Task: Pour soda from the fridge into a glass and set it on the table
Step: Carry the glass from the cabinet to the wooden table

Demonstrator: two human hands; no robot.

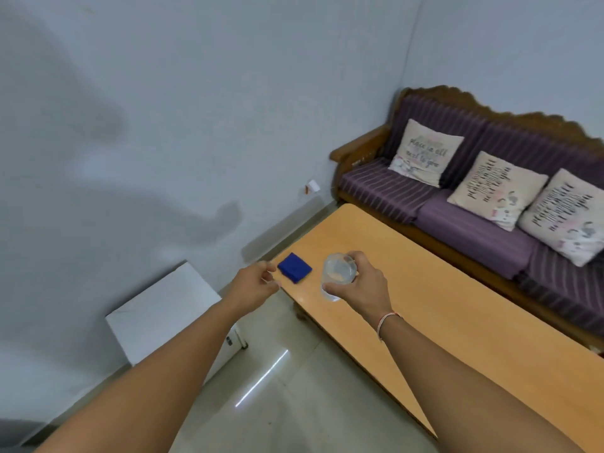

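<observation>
My right hand (362, 284) grips a clear glass (338, 273) holding a pale liquid, just above the near left part of the long wooden table (457, 308). The glass is upright; whether its base touches the tabletop is unclear. My left hand (258, 282) hovers at the table's left end with loosely curled fingers, holding nothing. It is just left of a folded blue cloth (294, 268) lying on the table. A small white fridge (170, 308) stands on the floor against the wall, left of the table, its door closed.
A wooden sofa (457, 204) with purple striped cushions and three printed pillows runs along the table's far side. The tiled floor (284, 387) lies between me and the table. A grey wall (163, 125) is on the left.
</observation>
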